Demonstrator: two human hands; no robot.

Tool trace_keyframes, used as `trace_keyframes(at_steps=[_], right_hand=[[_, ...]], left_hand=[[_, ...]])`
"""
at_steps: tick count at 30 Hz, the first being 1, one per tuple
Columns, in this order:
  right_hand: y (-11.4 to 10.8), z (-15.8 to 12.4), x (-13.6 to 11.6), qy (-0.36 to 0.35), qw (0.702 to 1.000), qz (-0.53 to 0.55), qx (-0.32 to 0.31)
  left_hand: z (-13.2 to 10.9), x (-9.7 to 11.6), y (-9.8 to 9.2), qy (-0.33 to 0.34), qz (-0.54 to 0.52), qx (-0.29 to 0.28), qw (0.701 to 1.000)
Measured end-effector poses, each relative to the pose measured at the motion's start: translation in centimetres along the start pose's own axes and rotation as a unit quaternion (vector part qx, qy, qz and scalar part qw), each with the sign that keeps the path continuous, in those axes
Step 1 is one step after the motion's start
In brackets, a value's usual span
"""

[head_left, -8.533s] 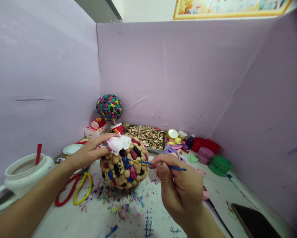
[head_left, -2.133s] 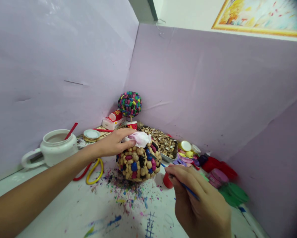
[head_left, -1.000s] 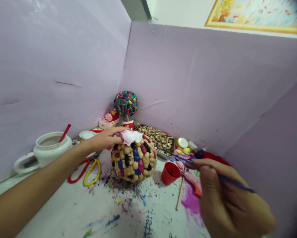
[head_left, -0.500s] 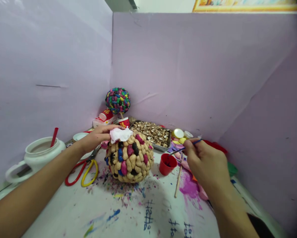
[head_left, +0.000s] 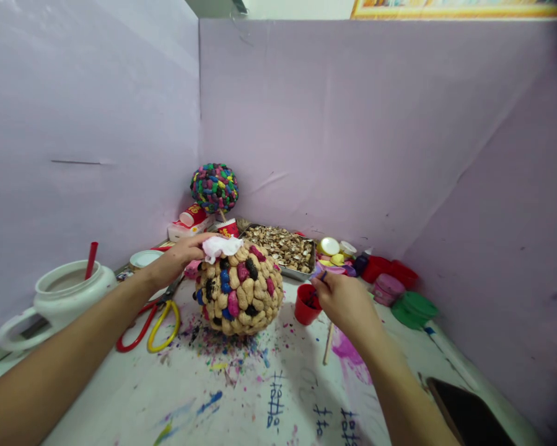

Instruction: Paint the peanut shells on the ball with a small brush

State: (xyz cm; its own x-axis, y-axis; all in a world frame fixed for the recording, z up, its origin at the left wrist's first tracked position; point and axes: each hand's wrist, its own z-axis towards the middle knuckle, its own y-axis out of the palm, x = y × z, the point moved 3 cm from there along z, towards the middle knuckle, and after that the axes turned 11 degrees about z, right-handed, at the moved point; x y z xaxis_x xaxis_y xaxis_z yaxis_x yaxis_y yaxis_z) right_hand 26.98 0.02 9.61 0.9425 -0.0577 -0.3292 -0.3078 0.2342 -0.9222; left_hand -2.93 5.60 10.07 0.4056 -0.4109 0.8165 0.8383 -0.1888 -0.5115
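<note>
On my remote view the peanut-covered ball sits on the counter, and I place everything from it. Its near face shows tan shells with some painted pink, blue and black; I cannot see its far side or its underside. The left hand rests against its upper left, by a crumpled white tissue lying on top. The tissue covers the fingertips, so I cannot tell whether that grip is apart or pinched together.

Just right of the ball, the right hand has its grip clamped on a paintbrush. I get only a short piece of blue handle above the fingers; the tip is lost against the dark contents of the red cup, and the hand overlaps the cup's right rim. A thin wooden stick lies near the cup, its upper end hidden by the hand.

Left of the ball are scissors with 1 red and 1 yellow handle, their blades partly behind the forearm. Behind the ball, a tray of shell pieces is partly blocked by it. Well right, a dark flat object runs out of view.
</note>
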Motion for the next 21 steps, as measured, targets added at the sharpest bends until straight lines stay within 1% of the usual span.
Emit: trace_keyframes(at_steps=[3, 7, 9, 13, 15, 17, 19, 21], right_hand=[[0.1, 0.1, 0.0, 0.004, 1.0, 0.004, -0.003], [-0.4, 0.0, -0.1, 0.005, 1.0, 0.019, 0.01], [-1.2, -0.1, 0.0, 0.01, 0.999, 0.029, 0.031], [-4.0, -0.9, 0.8, 0.031, 0.993, 0.06, 0.094], [-5.4, -1.5, 1.3, 0.026, 0.985, 0.112, 0.129], [-6.6, -2.3, 1.5, 0.008, 0.954, 0.231, 0.192], [-7.4, -3.2, 1.3, -0.01, 0.905, 0.341, 0.254], [-7.7, -4.0, 0.6, -0.029, 0.86, 0.421, 0.287]], left_hand=[[-0.3, 0.2, 0.2, 0.013, -0.007, -0.013, 1.0], [-0.4, -0.1, 0.2, 0.027, -0.007, 0.001, 1.0], [-0.4, -0.4, 0.2, 0.019, 0.002, 0.001, 1.0], [-0.1, -0.8, 0.2, 0.009, 0.02, 0.001, 1.0], [-0.1, -0.7, 0.2, 0.013, 0.025, 0.004, 1.0], [0.0, -0.7, 0.3, 0.014, 0.031, 0.005, 0.999], [0.0, -0.6, 0.3, 0.01, 0.03, 0.006, 0.999], [0.0, -0.7, 0.4, 0.004, 0.022, 0.007, 1.0]])
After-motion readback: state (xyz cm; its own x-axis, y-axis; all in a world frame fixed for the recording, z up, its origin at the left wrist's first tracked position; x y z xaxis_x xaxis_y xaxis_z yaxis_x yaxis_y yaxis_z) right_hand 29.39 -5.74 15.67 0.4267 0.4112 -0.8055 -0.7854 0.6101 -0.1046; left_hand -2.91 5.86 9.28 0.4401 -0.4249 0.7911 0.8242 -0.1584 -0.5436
